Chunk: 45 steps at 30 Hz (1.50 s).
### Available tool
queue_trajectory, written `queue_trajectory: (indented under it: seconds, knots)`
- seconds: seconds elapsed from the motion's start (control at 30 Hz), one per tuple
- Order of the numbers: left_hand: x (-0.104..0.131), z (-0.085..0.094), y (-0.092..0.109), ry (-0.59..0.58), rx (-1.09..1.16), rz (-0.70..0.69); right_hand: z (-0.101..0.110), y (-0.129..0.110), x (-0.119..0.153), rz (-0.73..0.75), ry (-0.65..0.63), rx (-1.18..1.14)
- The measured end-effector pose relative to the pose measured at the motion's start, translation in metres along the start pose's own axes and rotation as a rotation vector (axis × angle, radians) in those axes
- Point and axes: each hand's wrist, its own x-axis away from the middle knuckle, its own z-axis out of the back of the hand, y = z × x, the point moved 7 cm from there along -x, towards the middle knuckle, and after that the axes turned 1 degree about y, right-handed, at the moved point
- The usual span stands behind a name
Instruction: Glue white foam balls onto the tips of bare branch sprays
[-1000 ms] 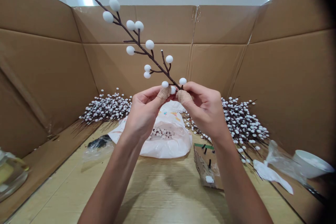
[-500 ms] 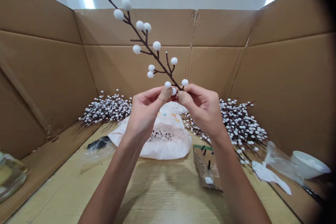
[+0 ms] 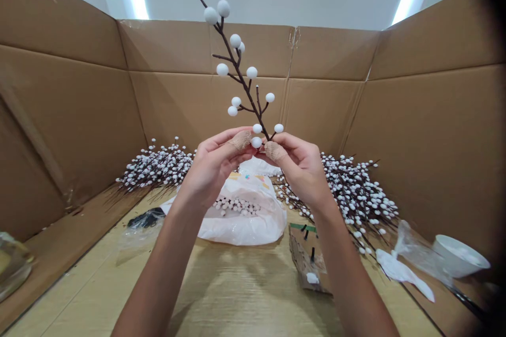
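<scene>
A dark brown artificial branch (image 3: 242, 75) with white berries rises upright, leaning left, in front of me. My right hand (image 3: 294, 160) pinches its lower stem between a thumb wrapped in tan tape and the fingers. My left hand (image 3: 221, 160), its thumb taped too, is closed at a low white berry (image 3: 256, 142) beside the stem, the fingertips partly hidden behind it. A few twigs, such as the bare twig (image 3: 222, 57), carry no berry. Below the hands lies an open white plastic bag (image 3: 245, 229) with loose white berries (image 3: 237, 205) inside.
Berry branches are heaped at the left (image 3: 158, 166) and right (image 3: 358, 189). Near my right forearm lies a cardboard piece (image 3: 302, 253) with black pegs. A white bowl (image 3: 460, 255), clear plastic and a glass jar (image 3: 13, 266) stand at the sides. Cardboard walls (image 3: 253, 47) enclose the table.
The branch has swung more upright, its tip moving right. My left thumb has drawn slightly left, and the low berry now shows more fully. My right hand keeps the stem.
</scene>
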Motion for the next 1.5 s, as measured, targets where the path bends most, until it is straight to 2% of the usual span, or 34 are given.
queue_trajectory:
  seconds: [0.13,0.27,0.33,0.43,0.57,0.67,0.8,0.9,1.0,1.07,1.13,1.17,1.23,1.37,1.5]
  knots:
    - [0.000,0.014,0.016,0.070,-0.104,-0.089,-0.005,0.008,-0.002,-0.037,0.006,0.020]
    - [0.002,0.016,0.027,0.071,-0.067,-0.151,-0.014,0.017,-0.001,-0.065,0.041,0.050]
    - [0.002,0.016,0.028,0.106,-0.049,-0.180,-0.021,0.021,0.001,-0.072,0.050,0.092]
    - [0.002,0.022,0.028,0.220,-0.004,-0.232,-0.033,0.027,0.005,-0.068,0.052,0.142]
    - [0.002,0.030,0.025,0.299,0.083,-0.220,-0.043,0.027,0.010,-0.028,0.067,0.214]
    - [0.002,0.033,0.025,0.317,0.119,-0.214,-0.050,0.027,0.013,-0.026,0.059,0.209]
    - [0.002,0.030,0.027,0.248,0.092,-0.240,-0.056,0.027,0.015,-0.032,0.032,0.191]
    - [0.001,0.031,0.028,0.246,0.052,-0.257,-0.054,0.024,0.014,-0.056,-0.116,0.173]
    - [0.000,0.032,0.029,0.242,-0.011,-0.240,-0.046,0.030,0.017,-0.187,-0.435,0.149]
    - [0.000,0.033,0.029,0.230,-0.032,-0.221,-0.037,0.041,0.025,-0.306,-0.634,0.154]
    - [0.001,0.032,0.030,0.215,-0.035,-0.209,-0.032,0.062,0.037,-0.440,-0.750,0.217]
    - [0.001,0.031,0.030,0.206,-0.036,-0.204,-0.033,0.075,0.044,-0.477,-0.791,0.325]
    - [0.002,0.029,0.030,0.178,-0.049,-0.191,-0.039,0.102,0.056,-0.475,-0.837,0.703]
    - [0.006,0.023,0.030,0.117,-0.095,-0.182,-0.069,0.137,0.076,-0.436,-0.730,0.904]
    - [0.010,0.020,0.031,0.107,-0.109,-0.163,-0.080,0.159,0.082,-0.380,-0.536,0.876]
